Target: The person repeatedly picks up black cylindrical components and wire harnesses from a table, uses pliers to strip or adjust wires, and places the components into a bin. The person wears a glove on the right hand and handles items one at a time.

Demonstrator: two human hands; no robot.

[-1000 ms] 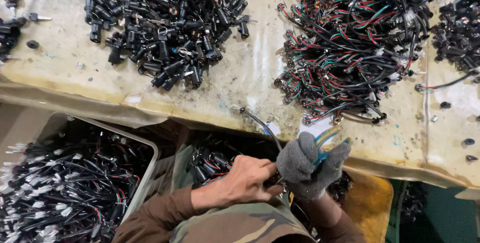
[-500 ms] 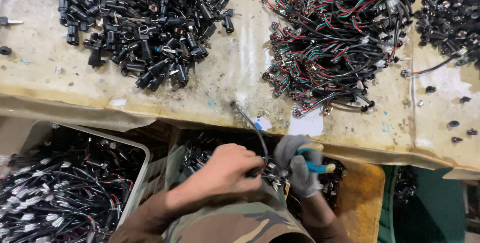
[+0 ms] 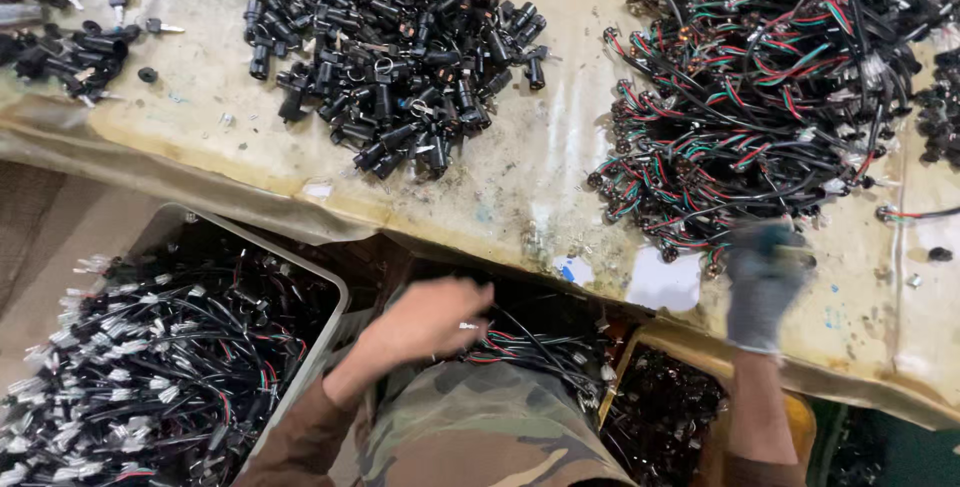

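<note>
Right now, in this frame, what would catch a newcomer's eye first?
Two big heaps on the stained worktable: a pile of small black plugs at the top centre and a tangle of red, green and black wires at the top right. Lower down, the gloved right hand reaches to the edge of that tangle, while the bare left hand hovers over a wire bundle on the lap. A grey bin of wires fills the lower left.

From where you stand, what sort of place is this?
Probably a small electrical assembly workshop. A stained workbench carries a heap of black connector parts and a tangle of red, green and black wire harnesses; a bin of finished black cables sits below.
</note>
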